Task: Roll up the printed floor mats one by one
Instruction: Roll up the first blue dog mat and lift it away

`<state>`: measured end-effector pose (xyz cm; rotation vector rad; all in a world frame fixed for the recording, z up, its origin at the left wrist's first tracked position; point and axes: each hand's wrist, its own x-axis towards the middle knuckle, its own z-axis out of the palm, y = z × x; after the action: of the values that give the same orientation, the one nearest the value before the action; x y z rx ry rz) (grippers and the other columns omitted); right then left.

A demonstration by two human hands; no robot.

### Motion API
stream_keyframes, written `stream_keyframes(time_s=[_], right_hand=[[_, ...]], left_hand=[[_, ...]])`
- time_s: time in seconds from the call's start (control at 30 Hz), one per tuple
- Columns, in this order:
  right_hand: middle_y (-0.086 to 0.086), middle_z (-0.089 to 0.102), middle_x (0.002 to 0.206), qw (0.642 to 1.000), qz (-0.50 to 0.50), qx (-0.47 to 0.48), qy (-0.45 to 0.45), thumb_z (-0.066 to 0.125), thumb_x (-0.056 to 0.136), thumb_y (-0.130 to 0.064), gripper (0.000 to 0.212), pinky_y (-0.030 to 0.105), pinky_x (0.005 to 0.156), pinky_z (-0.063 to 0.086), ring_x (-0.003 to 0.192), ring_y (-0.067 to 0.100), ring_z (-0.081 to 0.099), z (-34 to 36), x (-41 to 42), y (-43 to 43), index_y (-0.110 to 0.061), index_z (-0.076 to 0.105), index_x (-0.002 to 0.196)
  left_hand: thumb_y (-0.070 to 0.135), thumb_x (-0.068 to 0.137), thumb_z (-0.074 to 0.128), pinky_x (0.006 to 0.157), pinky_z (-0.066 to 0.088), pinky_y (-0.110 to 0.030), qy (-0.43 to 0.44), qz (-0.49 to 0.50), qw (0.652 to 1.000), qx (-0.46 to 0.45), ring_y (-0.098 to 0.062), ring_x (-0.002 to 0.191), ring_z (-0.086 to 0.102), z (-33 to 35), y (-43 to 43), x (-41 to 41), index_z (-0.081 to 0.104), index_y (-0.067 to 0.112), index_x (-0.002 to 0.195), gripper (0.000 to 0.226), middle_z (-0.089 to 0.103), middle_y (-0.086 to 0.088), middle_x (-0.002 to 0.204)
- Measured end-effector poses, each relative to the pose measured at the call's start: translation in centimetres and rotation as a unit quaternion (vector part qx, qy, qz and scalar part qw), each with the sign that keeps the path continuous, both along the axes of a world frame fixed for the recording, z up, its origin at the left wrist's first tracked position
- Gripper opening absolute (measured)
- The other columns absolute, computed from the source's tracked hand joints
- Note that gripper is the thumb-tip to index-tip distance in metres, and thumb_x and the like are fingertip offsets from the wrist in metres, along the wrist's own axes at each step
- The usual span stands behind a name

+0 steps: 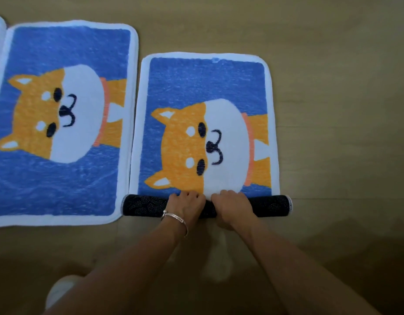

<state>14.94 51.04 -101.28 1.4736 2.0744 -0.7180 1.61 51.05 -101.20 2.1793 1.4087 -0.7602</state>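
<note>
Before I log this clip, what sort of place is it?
Likely an indoor room, perhaps a home: a wood-look plank floor, a flat shiba-dog mat laid on it, and beside it a partly rolled mat gripped by the left hand and right hand.

flat mat (pixel 60 123) left of part-rolled mat (pixel 203 87); roll (pixel 271 204) at its near edge.

Both hands, left (pixel 187 204) and right (pixel 230 205), grip roll (pixel 144 204) of centre mat (pixel 205 87), lower centre; flat mat (pixel 67 42) at left.
</note>
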Motion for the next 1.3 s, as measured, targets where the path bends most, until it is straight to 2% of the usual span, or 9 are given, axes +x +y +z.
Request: stream_keyframes(time_s=[0.07,0.2,0.37,0.63,0.77,0.9,1.03,1.2,1.3], right_hand=[[0.008,0.054,0.111,0.997,0.003,0.072,0.004,0.064,0.081,-0.016,0.032,0.041,0.086,0.041,0.105,0.028,0.052,0.2,-0.2,-1.2,-0.014,0.051,0.111],[0.005,0.056,0.067,0.989,0.008,0.145,0.015,0.087,0.031,-0.013,0.050,0.034,0.051,0.044,0.059,0.024,0.056,-0.5,-0.1,-2.1,-0.015,0.058,0.072],[0.005,0.053,0.115,0.992,0.067,0.097,0.053,0.056,0.087,-0.015,0.030,0.036,0.088,0.037,0.106,0.024,0.049,-1.0,0.7,-1.8,-0.015,0.047,0.115],[0.005,0.051,0.117,0.998,0.015,0.030,0.058,0.056,0.086,-0.015,0.028,0.035,0.085,0.036,0.108,0.024,0.048,-0.6,0.4,-0.6,-0.015,0.047,0.113],[0.003,0.052,0.106,0.992,-0.010,0.124,0.019,0.065,0.081,-0.016,0.029,0.035,0.082,0.039,0.100,0.024,0.052,-0.5,0.0,-2.0,-0.017,0.050,0.107],[0.006,0.052,0.115,0.998,-0.034,0.035,0.031,0.052,0.090,-0.021,0.023,0.038,0.086,0.038,0.107,0.026,0.049,-0.3,0.1,-1.1,-0.014,0.049,0.112],[0.008,0.052,0.113,0.998,-0.046,0.021,0.036,0.055,0.088,-0.016,0.023,0.038,0.085,0.039,0.105,0.027,0.049,-0.4,0.0,-0.5,-0.012,0.050,0.110],[0.008,0.056,0.076,0.990,-0.036,0.129,0.032,0.086,0.041,-0.009,0.050,0.038,0.058,0.047,0.068,0.026,0.056,-0.7,-0.3,-2.6,-0.012,0.058,0.083],[0.009,0.052,0.111,0.995,-0.053,0.070,0.038,0.060,0.082,-0.010,0.031,0.038,0.081,0.040,0.102,0.028,0.049,-0.2,-0.1,-0.9,-0.012,0.047,0.111]], left_hand=[[0.016,0.097,0.044,0.084,0.045,-0.038,0.003,0.013,0.999,-0.033,-0.028,0.114,0.054,-0.2,0.8,0.3,0.055,0.013,0.118,0.024,0.057,-0.009,0.123],[0.017,0.093,0.051,0.086,0.043,-0.040,0.018,0.042,0.998,-0.042,-0.029,0.114,0.054,0.1,0.8,1.0,0.058,0.016,0.117,0.025,0.058,-0.007,0.123],[0.018,0.093,0.051,0.086,0.044,-0.042,0.014,0.029,0.999,-0.025,-0.032,0.114,0.052,0.1,-0.9,1.4,0.046,0.014,0.122,0.030,0.052,-0.010,0.126],[0.038,0.090,0.055,0.080,0.044,-0.034,0.025,0.016,0.996,-0.079,-0.026,0.102,0.061,0.6,1.2,1.2,0.064,0.021,0.108,0.026,0.064,-0.004,0.110],[0.037,0.087,0.061,0.076,0.045,-0.035,0.009,0.037,0.994,-0.100,-0.028,0.102,0.060,0.7,1.6,1.2,0.063,0.018,0.110,0.031,0.063,-0.007,0.110],[0.034,0.090,0.055,0.078,0.043,-0.038,-0.062,-0.008,0.998,-0.019,-0.027,0.108,0.052,0.2,0.0,-0.3,0.047,0.018,0.119,0.034,0.051,-0.005,0.119],[0.028,0.093,0.051,0.079,0.043,-0.038,-0.030,-0.030,0.999,0.016,-0.028,0.108,0.053,-0.2,-0.1,-1.1,0.043,0.018,0.119,0.028,0.052,-0.005,0.118],[0.025,0.091,0.054,0.072,0.042,-0.035,-0.035,-0.026,0.999,-0.032,-0.027,0.104,0.058,-0.4,1.8,-0.1,0.051,0.020,0.113,0.023,0.060,-0.003,0.113],[0.031,0.089,0.053,0.080,0.039,-0.038,-0.047,-0.044,0.997,0.038,-0.028,0.105,0.054,-0.6,0.7,-1.6,0.043,0.021,0.118,0.032,0.054,-0.003,0.116]])
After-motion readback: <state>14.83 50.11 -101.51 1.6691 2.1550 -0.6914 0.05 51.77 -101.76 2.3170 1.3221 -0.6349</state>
